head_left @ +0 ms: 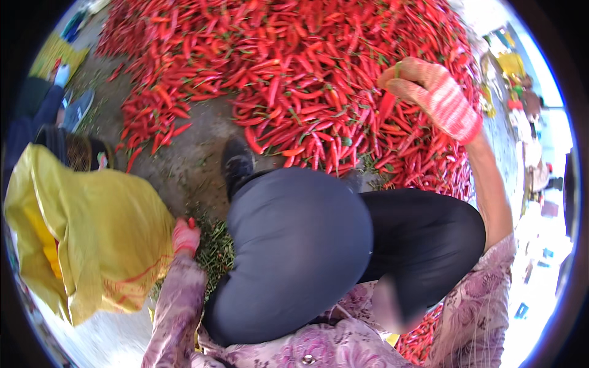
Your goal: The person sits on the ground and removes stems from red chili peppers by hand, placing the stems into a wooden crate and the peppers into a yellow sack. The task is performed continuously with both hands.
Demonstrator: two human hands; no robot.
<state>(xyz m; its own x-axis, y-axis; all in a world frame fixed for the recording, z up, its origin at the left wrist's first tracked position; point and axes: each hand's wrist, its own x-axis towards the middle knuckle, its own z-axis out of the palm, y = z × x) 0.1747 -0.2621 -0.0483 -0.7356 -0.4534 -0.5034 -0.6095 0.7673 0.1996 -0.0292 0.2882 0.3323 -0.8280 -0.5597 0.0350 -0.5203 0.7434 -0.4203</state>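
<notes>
My right hand (430, 94), in a red-and-white knit glove, is raised over the right side of a large heap of red chili peppers (294, 60). Its thumb and fingers close on a red chili pepper (386, 105), which hangs below the fingertips. My left hand (186, 237), in a pinkish glove, is low beside a yellow woven sack (115, 216). A small red pepper (191, 223) pokes out at its curled fingers; the rest is hidden. Green stems (216, 250) lie piled right of that hand. Whether the hand touches the sack cannot be told.
My bent knees (299, 248) and dark shoe (237, 161) stand between the hands, close to the heap. At left, another person's gloved hand (62, 76) and shoe (78, 110) show. More red peppers (421, 333) lie at lower right. Stem scraps litter the concrete floor (202, 124).
</notes>
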